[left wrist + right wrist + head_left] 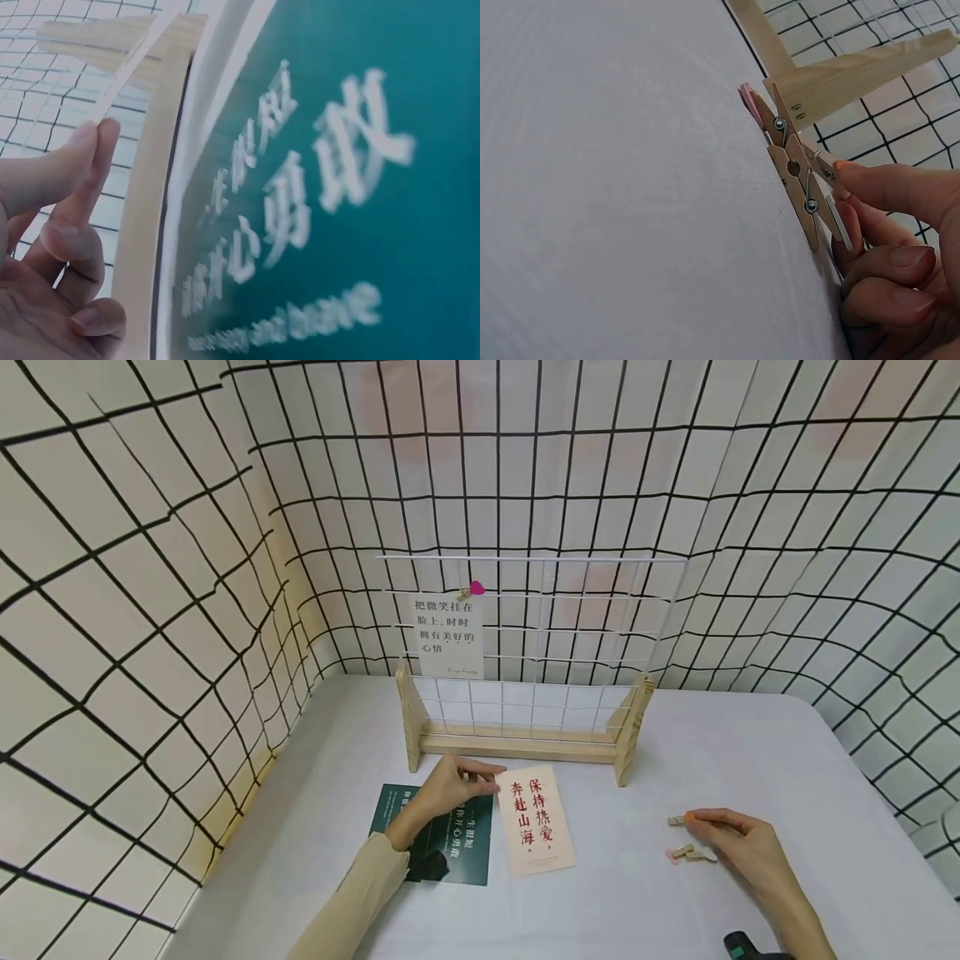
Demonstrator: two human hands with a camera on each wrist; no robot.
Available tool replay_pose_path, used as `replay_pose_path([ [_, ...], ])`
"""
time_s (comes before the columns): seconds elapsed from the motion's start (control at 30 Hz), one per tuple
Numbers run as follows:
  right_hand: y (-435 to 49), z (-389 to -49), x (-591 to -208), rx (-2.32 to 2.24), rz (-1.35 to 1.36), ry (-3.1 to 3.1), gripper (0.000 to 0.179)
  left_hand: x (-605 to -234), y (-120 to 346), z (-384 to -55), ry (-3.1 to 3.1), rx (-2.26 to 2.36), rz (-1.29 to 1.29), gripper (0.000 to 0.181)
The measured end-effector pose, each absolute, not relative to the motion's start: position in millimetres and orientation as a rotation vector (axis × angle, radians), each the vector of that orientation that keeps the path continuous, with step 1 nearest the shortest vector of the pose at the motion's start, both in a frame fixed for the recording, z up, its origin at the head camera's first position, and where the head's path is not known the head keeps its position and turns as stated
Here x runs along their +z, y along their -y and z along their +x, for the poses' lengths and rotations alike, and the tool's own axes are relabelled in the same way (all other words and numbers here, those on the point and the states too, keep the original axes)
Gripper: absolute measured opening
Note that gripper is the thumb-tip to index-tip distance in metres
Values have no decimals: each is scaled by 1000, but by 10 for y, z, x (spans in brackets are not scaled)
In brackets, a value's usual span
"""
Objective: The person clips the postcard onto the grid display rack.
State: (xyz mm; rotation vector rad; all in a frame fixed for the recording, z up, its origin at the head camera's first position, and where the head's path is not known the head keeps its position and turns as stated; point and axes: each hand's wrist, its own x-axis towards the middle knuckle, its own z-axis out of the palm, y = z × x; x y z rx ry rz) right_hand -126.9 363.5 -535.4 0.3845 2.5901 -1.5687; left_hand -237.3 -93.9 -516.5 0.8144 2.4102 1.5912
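My left hand [450, 789] pinches the upper left edge of a cream card [536, 822] with red characters. The left wrist view shows that card [139, 60] edge-on between thumb and fingertip. Beneath the left wrist lie dark green cards [468, 852] with white writing, partly covered by the arm. Over on the right, my right hand [750, 852] holds a small wooden clothespin [677, 820] with an orange bit at the fingertips. Close by on the table are loose clothespins [802, 202], one with a pink end. My fingers hide part of the held clothespin [826, 171].
Behind the cards stands a white wire grid rack [585, 627] on a wooden base [517, 747]. A white card [450, 647] hangs at its left, under a clothespin with a magenta heart [477, 587]. Black grid panels [525, 468] surround the white-covered table [637, 902].
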Motion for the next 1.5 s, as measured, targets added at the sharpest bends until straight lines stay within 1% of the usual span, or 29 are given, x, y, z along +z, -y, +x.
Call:
replay_pose_path([
  [0.23, -3645, -1266, -5350, -1616, 321, -2588, 50, -5026, 907, -2430, -2473, 1642, 812, 25],
  [0.4, -3649, -1268, -5363, -1572, 331, -2619, 52, -4778, 886, -2487, -2494, 1666, 890, 27],
  [0.63, -3642, -1261, -5367, -1547, 334, -2642, 53, -4337, 801, -2536, -2523, 1640, 993, 26],
  [0.83, -3655, -1259, -5357, -1544, 352, -2632, 54, -3863, 656, -2619, -2625, 1555, 1239, 27],
  [1.0, -3668, -1267, -5359, -1539, 369, -2613, 55, -3455, 545, -2698, -2720, 1508, 1355, 28],
  [1.2, -3661, -1280, -5364, -1529, 389, -2600, 57, -3148, 422, -2810, -2790, 1492, 1490, 27],
  [1.33, -3661, -1279, -5398, -1539, 386, -2592, 56, -3026, 349, -2854, -2865, 1479, 1477, 26],
  [1.5, -3655, -1277, -5397, -1510, 378, -2628, 55, -2894, 267, -2880, -2993, 1432, 1334, 25],
])
